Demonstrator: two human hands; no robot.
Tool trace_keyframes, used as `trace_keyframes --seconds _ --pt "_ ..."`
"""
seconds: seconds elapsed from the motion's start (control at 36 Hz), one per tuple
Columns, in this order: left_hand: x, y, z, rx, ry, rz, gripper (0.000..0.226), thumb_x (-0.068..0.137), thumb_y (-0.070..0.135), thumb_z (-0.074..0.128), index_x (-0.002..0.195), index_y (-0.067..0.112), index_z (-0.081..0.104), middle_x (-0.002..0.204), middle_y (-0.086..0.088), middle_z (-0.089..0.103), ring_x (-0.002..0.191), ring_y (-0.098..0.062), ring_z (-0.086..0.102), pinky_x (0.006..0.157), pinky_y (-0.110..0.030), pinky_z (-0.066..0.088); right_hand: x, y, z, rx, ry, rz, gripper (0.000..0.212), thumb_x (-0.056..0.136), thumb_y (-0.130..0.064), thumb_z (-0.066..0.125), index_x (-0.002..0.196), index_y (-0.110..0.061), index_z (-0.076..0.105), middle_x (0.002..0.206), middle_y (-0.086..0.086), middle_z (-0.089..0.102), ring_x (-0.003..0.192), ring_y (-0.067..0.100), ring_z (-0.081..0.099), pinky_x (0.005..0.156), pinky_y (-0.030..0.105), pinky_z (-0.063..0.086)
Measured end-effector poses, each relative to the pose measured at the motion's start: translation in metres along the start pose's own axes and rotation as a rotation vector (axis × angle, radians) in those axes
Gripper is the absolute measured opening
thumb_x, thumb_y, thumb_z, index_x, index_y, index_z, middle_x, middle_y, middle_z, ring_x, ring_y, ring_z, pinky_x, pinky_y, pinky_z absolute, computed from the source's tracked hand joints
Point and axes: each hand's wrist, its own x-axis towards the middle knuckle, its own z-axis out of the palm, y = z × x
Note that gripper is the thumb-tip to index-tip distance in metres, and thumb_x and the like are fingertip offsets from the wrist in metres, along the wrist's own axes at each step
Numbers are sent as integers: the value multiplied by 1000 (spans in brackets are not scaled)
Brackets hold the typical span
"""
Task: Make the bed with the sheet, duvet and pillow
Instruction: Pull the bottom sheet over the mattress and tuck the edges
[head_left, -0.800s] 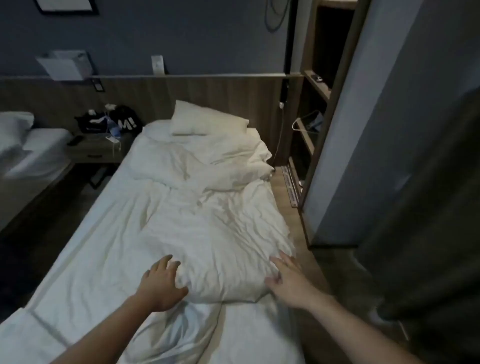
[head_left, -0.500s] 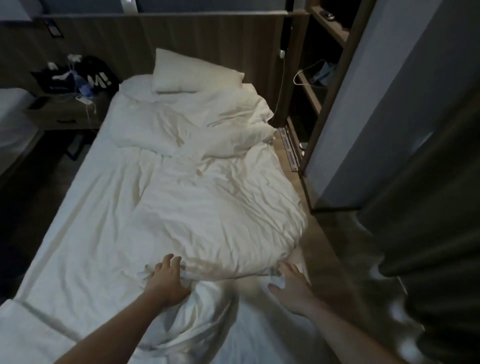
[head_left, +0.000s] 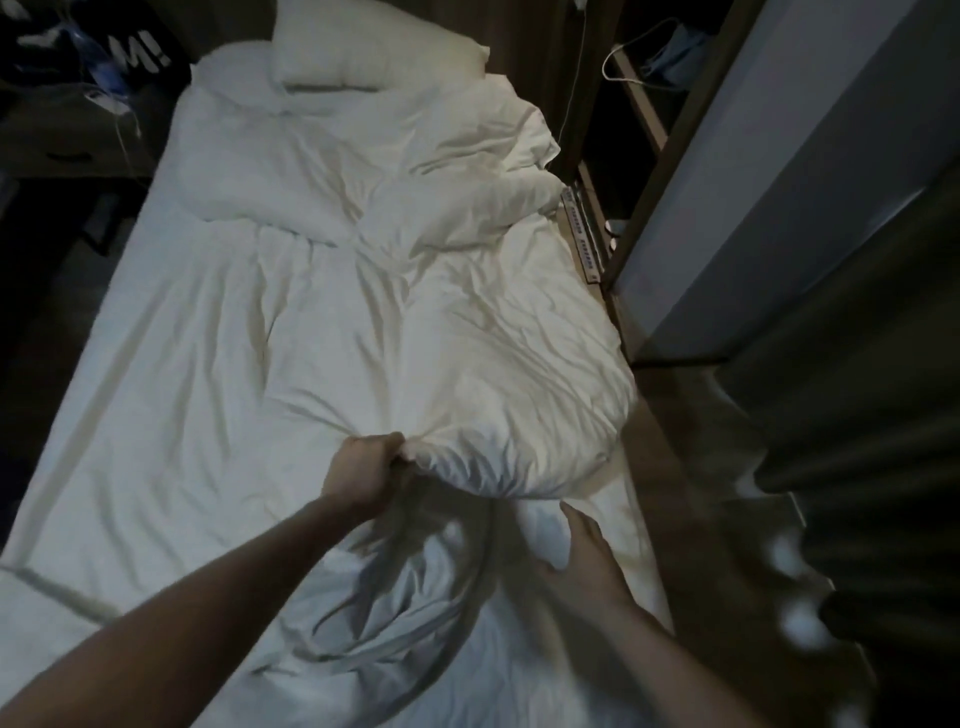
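Note:
A white duvet (head_left: 467, 322) lies crumpled over the right and far part of the bed, bunched into a thick fold near its foot end. My left hand (head_left: 363, 470) grips the near edge of that fold and lifts it off the mattress. Just right of it, my right hand (head_left: 584, 558) hovers with fingers spread below the lifted edge, over loose white fabric. The white sheet (head_left: 171, 395) covers the bed's left half, fairly flat. A white pillow (head_left: 374, 49) leans against the headboard at the far end.
A dark nightstand (head_left: 78, 119) with a bag and cables stands far left. Wooden shelving (head_left: 649, 119) and a grey wall panel (head_left: 779, 182) line the narrow aisle on the right. A dark curtain (head_left: 872, 467) hangs near right.
My left hand has closed on the duvet's near edge and raised it. My right hand slid back towards me, under the lifted edge. The view tipped further down.

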Motion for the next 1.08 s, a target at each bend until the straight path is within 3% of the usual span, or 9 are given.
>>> trace_keyframes --seconds 0.22,0.36,0.47,0.58,0.69,0.81,0.92,1.0,1.08 --pt "-55 108 -98 -190 28 368 35 89 58 44 68 31 36 60 8 46 67 -27 56 56 -34 29 -65 -60 -32 101 216 -145 112 59 -58 84 149 -29 25 148 -5 35 134 15 35 104 38 42" --pt "-72 137 -119 -358 95 288 33 86 47 54 69 19 45 59 3 51 61 -20 52 58 -40 45 -69 -81 -55 140 481 -132 33 86 -19 63 118 -14 63 113 10 68 107 33 62 85 36 47" --pt "-72 116 -116 -358 236 222 25 88 47 62 85 23 60 80 7 64 75 -17 59 66 -37 46 -77 -96 -97 119 531 -149 37 84 -17 45 114 -7 66 109 25 67 103 44 60 83 40 46" --pt "-80 90 -100 -221 409 126 23 86 40 68 98 21 61 100 3 58 92 -21 56 76 -35 41 -105 -132 -133 129 391 -370 19 88 -7 52 79 -22 59 76 -1 63 77 15 58 63 27 39" --pt "-122 99 -89 -359 651 24 17 90 21 63 81 15 50 82 -3 51 75 -23 51 70 -39 43 -111 -159 -138 147 295 -390 26 89 -18 59 64 -14 52 59 -9 49 55 -2 47 48 14 32" --pt "-190 117 -28 -356 145 371 11 80 28 57 76 23 48 75 3 49 69 -18 47 62 -33 45 -93 -138 -118 137 286 -301 29 87 -17 59 60 -24 50 62 -9 54 67 11 55 51 18 33" --pt "-209 128 43 -139 -510 270 51 66 44 59 112 21 54 125 -2 48 111 -28 49 88 -36 46 -83 -85 -85 101 219 -218 12 87 -20 58 83 -24 69 87 -4 72 88 19 65 73 34 51" --pt "-199 130 78 63 -539 113 105 56 64 73 140 9 45 145 -15 33 127 -37 46 102 -42 42 -85 -44 -70 155 218 -153 20 86 -26 65 104 -25 72 106 -2 73 102 21 65 86 36 52" --pt "-187 128 101 167 -523 -58 123 60 66 77 152 7 21 149 -14 30 136 -35 37 113 -45 29 -90 -6 -59 208 243 -67 65 72 -58 72 127 -25 62 126 0 65 118 21 59 101 40 48"
